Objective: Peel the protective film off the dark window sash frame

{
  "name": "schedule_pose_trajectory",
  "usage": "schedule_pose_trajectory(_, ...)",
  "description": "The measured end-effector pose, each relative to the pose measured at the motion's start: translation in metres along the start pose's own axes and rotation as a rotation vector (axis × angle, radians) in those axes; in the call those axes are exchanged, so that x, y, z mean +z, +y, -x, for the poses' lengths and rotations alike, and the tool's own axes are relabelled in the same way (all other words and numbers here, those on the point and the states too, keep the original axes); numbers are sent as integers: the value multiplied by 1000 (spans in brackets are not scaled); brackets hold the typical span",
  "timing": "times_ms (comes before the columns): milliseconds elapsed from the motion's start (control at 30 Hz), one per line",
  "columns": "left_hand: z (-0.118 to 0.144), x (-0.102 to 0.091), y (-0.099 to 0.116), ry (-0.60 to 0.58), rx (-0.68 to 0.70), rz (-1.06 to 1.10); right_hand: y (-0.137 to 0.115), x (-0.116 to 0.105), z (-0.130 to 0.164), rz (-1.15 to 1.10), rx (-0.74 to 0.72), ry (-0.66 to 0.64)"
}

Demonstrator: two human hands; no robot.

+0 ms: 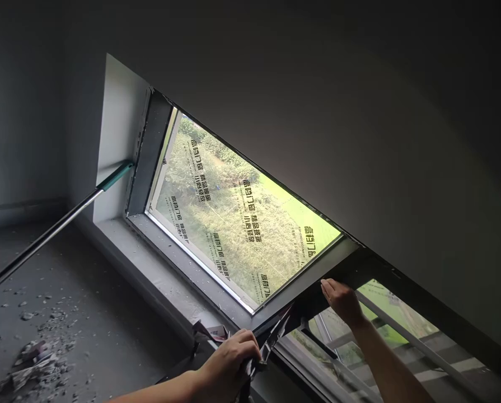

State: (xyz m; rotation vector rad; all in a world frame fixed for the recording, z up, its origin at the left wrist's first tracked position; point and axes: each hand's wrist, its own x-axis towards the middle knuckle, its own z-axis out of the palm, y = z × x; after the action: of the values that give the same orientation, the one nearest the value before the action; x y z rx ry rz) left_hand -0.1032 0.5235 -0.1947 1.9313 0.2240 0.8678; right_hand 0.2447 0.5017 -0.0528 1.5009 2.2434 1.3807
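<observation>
While left hand (227, 361) grips film strip (271, 336), right hand (341, 299) flat on frame (304, 280)

I see a matt dark-grey metal window frame (304, 282), its glass (233, 218) covered in a thin printed plastic film. My left hand (229, 364) pinches a crinkled, glossy strip of peeled film (271, 336). The sill (149, 263) looks like rough, dusty concrete.

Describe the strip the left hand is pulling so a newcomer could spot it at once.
Start at the window frame under the printed glass and follow its lower bar to the corner. There the left hand grips a dark peeling film strip. Unlike the rigid bars around it, it hangs loose and crumpled.
</observation>
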Motion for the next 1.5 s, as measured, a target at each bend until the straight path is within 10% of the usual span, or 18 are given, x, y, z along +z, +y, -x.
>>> schedule_pose_trajectory(800, 1, -4, -2, 31, 16, -49, -7, 20, -15, 113, -149, 7)
schedule_pose_trajectory(1167, 3, -3, -3, 23, 23, -23, -1, 8, -6, -102, 150, 119)
schedule_pose_trajectory(1500, 4, -3, -4, 22, 12, -24, -10, 14, 3, 103, -33, 39)
